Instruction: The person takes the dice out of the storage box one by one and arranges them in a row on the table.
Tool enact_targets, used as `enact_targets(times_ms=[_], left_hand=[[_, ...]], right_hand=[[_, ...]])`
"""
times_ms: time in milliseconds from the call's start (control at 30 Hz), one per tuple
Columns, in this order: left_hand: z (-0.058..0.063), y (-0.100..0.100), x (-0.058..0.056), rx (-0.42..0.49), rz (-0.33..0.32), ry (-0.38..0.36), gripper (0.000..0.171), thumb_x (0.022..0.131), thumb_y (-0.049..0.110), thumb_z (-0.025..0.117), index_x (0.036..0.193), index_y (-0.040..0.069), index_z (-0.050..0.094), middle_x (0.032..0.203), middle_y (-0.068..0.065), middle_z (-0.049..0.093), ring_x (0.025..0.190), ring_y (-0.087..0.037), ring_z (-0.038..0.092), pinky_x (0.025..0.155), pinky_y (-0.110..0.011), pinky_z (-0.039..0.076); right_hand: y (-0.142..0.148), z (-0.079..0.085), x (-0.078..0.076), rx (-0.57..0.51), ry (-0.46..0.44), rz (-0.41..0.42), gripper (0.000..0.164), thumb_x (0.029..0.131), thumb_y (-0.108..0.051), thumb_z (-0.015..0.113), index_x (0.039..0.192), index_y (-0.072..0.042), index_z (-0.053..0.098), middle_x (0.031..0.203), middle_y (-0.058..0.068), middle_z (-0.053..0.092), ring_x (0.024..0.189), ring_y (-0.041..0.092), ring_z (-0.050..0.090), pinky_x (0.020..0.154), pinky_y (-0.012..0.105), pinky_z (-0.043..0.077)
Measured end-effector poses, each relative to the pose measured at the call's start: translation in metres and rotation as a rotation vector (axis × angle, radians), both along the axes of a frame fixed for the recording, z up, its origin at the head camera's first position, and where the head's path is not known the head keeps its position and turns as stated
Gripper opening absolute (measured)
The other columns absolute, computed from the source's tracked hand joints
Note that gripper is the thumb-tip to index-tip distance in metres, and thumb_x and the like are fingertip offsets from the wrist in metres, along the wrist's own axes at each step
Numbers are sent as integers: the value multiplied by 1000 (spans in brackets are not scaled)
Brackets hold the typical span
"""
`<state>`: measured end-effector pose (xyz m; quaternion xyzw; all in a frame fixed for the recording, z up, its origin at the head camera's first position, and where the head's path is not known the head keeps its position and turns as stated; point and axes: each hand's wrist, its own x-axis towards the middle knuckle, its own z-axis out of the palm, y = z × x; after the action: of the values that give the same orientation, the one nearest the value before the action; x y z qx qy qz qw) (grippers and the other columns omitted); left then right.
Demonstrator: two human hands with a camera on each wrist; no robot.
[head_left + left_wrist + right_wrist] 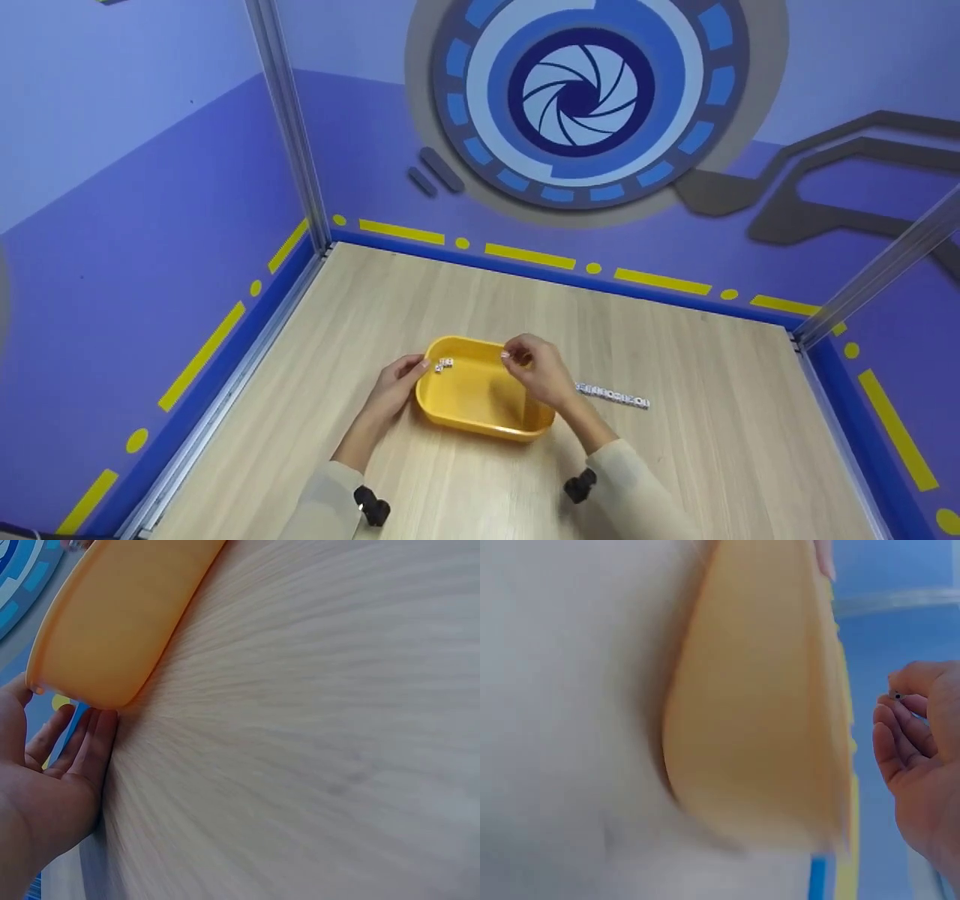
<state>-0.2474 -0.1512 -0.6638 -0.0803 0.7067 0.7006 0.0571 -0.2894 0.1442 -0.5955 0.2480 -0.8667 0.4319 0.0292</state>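
A yellow plastic tray (480, 431) sits on the table in the head view. My left hand (395, 386) grips its left end, thumb over the rim and fingers against the outer wall; the left wrist view shows these fingers (94, 739) under the tray's end. Above the tray's right end, my right hand (541, 369) pinches a small white cube bead (896, 696) between thumb and index finger. Several white cube beads (444, 364) with dark marks lie together inside the tray, near its left wall. To its right stretches a straight row of similar beads (613, 395), partly behind the right wrist.
The wooden table (720, 450) extends around the tray. Blue-purple panels (360, 165) wall it in at the back and sides, with metal posts (289, 120) in the corners. A black wrist device (580, 486) sits by the right sleeve.
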Motion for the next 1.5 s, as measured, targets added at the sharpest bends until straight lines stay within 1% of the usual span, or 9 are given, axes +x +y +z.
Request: enact_targets(times_ms=[133, 300, 400, 567, 667, 767, 1100, 1300, 1500], left_hand=[[-1, 0, 0, 9, -15, 15, 45, 97, 41, 63, 133, 13, 61, 132, -7, 60, 123, -22, 55, 104, -39, 45], [-3, -1, -1, 27, -28, 19, 50, 96, 43, 64, 134, 12, 59, 134, -8, 59, 124, -23, 55, 104, -39, 46], [-4, -2, 0, 4, -12, 7, 48, 96, 44, 64, 133, 14, 60, 133, -6, 60, 123, -22, 56, 103, -38, 47], [-4, -3, 2, -29, 14, -14, 47, 95, 46, 63, 133, 18, 60, 133, -2, 59, 123, -18, 55, 104, -38, 45], [-4, -4, 4, -29, 17, -19, 48, 96, 45, 63, 135, 17, 59, 135, -2, 58, 124, -18, 54, 105, -39, 45], [-3, -3, 4, -27, 21, -28, 46, 96, 44, 63, 134, 18, 59, 134, -2, 59, 124, -19, 55, 105, -39, 45], [1, -1, 2, 5, -20, -5, 43, 98, 40, 61, 133, 14, 60, 131, -5, 60, 122, -21, 56, 103, -39, 46], [1, -1, 3, -17, -38, -11, 45, 99, 41, 61, 135, 15, 58, 132, -6, 60, 122, -22, 56, 102, -40, 47], [0, 1, 3, -42, -20, -24, 44, 98, 41, 61, 134, 17, 59, 132, -3, 60, 122, -20, 56, 104, -39, 46]], right_hand=[[41, 0, -2, -16, -14, -33, 9, 95, -18, 69, 102, -13, 68, 92, -5, 65, 83, 15, 61, 72, 34, 56], [98, -6, 0, -2, -69, -157, 13, 95, -16, 69, 106, -9, 67, 94, -4, 65, 86, 16, 61, 75, 36, 55], [131, -9, 1, 6, -33, -212, 14, 93, -12, 70, 105, -6, 66, 95, -1, 66, 88, 18, 62, 77, 38, 54], [175, -14, 3, 16, 54, -262, 12, 89, -6, 73, 99, -4, 68, 92, 4, 68, 86, 20, 64, 72, 30, 54], [197, -18, 7, 40, 55, -294, 12, 89, -6, 74, 99, -6, 68, 92, 3, 68, 86, 19, 63, 70, 23, 51], [216, -21, 12, 79, 34, -317, 12, 90, -7, 73, 101, -6, 68, 93, 3, 68, 87, 19, 62, 71, 19, 50], [255, -34, 31, 195, -56, -390, 15, 91, -6, 71, 105, -6, 67, 96, 4, 66, 89, 19, 61, 72, 23, 51], [261, -46, 42, 239, -114, -387, 15, 93, -6, 68, 108, -8, 66, 99, 4, 64, 90, 19, 60, 71, 24, 51], [259, -58, 41, 238, -102, -369, 11, 91, -5, 70, 101, -10, 69, 94, 2, 64, 86, 17, 60, 70, 27, 51]])
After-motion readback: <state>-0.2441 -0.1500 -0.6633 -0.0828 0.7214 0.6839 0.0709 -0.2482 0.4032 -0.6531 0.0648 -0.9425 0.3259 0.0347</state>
